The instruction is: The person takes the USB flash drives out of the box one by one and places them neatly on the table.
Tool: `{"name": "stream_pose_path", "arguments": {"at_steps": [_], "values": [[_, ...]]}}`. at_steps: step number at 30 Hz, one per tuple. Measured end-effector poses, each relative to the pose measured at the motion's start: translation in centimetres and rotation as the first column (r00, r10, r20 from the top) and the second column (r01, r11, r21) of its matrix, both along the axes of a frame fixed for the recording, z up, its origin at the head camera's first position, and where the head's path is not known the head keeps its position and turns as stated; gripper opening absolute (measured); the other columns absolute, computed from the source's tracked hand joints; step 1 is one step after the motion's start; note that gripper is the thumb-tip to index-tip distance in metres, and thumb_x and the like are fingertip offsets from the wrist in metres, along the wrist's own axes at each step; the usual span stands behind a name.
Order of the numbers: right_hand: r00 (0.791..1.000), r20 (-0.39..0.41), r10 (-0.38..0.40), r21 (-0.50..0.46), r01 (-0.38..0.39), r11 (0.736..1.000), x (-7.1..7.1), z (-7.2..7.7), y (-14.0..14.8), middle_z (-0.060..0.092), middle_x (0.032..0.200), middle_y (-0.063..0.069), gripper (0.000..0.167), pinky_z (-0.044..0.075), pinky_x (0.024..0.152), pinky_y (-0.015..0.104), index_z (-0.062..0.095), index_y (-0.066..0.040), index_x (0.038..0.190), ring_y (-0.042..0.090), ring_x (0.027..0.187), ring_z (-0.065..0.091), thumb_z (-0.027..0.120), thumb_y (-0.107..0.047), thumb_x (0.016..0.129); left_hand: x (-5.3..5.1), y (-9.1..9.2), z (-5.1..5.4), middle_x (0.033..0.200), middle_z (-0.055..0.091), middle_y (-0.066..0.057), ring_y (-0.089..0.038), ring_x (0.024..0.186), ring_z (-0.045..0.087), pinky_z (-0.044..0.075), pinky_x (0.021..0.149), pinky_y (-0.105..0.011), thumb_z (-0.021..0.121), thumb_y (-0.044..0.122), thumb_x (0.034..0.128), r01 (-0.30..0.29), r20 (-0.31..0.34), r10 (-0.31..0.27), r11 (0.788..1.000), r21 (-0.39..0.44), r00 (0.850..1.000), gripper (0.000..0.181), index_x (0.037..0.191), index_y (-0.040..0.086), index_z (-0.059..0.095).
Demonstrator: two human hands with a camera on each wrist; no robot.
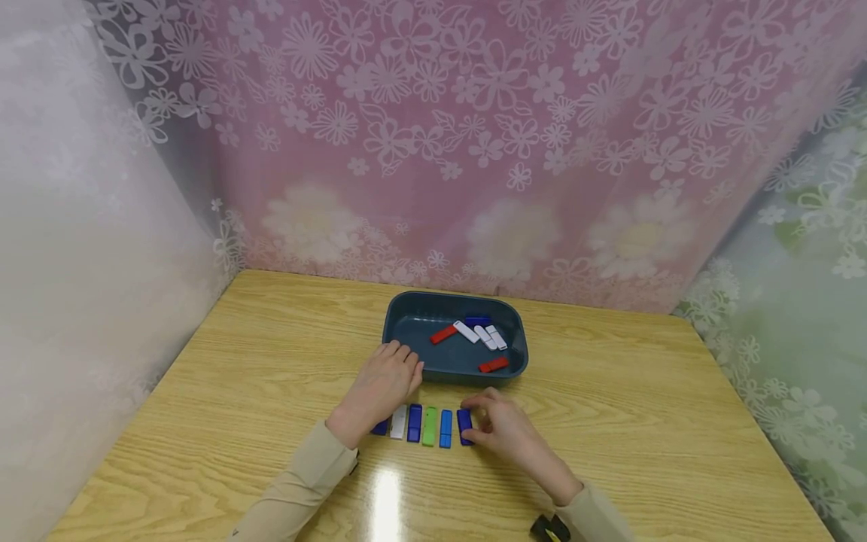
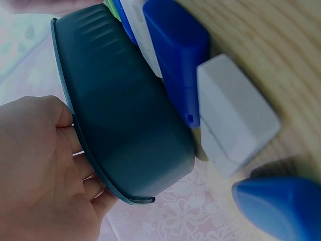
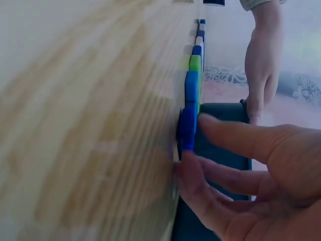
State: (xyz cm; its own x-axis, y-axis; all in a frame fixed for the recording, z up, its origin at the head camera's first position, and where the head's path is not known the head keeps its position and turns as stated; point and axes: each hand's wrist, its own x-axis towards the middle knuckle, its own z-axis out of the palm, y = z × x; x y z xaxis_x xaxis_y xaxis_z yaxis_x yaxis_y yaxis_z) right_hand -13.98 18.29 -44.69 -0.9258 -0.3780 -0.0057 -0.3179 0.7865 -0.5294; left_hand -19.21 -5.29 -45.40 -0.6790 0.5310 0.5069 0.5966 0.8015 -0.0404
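Note:
My left hand (image 1: pixel 384 380) holds the near left rim of a dark teal plastic bin (image 1: pixel 415 324), its fingers curled over the edge in the left wrist view. My right hand (image 1: pixel 506 427) pinches a dark blue USB stick (image 1: pixel 464 427) between thumb and fingers, at the right end of a row on the table. Left of it stand a lighter blue stick (image 1: pixel 445 429), a green one (image 1: pixel 430 426), another dark blue one (image 1: pixel 415 423) and a silver-white one (image 1: pixel 398 423). The left forearm partly hides the row's left end; more sticks show in the left wrist view.
Inside the bin lie several loose USB sticks, among them a red one (image 1: pixel 494 365), white ones (image 1: pixel 466 331) and a blue one (image 1: pixel 478 321). The wooden table (image 1: pixel 650 421) meets a pink floral curtain (image 1: pixel 433 150) at the back.

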Motion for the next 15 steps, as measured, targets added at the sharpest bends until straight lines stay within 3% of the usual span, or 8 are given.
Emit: {"name": "stream_pose_path", "arguments": {"at_steps": [8, 15], "values": [[0.998, -0.038, 0.050, 0.060, -0.048, 0.997, 0.29, 0.21, 0.02, 0.061, 0.105, 0.002, 0.042, 0.043, 0.059, 0.022, 0.072, -0.007, 0.115, 0.006, 0.071, 0.050, 0.088, -0.018, 0.078, 0.01, -0.02, -0.11, 0.083, 0.065, -0.005, -0.024, 0.081, 0.056, 0.049, 0.078, -0.035, 0.066, 0.020, 0.0989, 0.009, -0.010, -0.008, 1.000, 0.012, 1.000, 0.020, 0.083, 0.008, 0.067], [0.997, -0.066, 0.040, 0.059, -0.036, 0.998, 0.48, 0.15, -0.04, 0.061, 0.103, 0.001, 0.040, 0.044, 0.060, 0.022, 0.072, -0.008, 0.114, 0.006, 0.072, 0.052, 0.088, -0.019, 0.079, -0.04, 0.02, -0.06, 0.085, 0.066, -0.005, -0.023, 0.084, 0.057, 0.049, 0.081, -0.035, 0.063, 0.022, 0.1005, -0.004, 0.007, 0.004, 1.000, -0.001, 1.000, 0.021, 0.085, 0.009, 0.068]]}}
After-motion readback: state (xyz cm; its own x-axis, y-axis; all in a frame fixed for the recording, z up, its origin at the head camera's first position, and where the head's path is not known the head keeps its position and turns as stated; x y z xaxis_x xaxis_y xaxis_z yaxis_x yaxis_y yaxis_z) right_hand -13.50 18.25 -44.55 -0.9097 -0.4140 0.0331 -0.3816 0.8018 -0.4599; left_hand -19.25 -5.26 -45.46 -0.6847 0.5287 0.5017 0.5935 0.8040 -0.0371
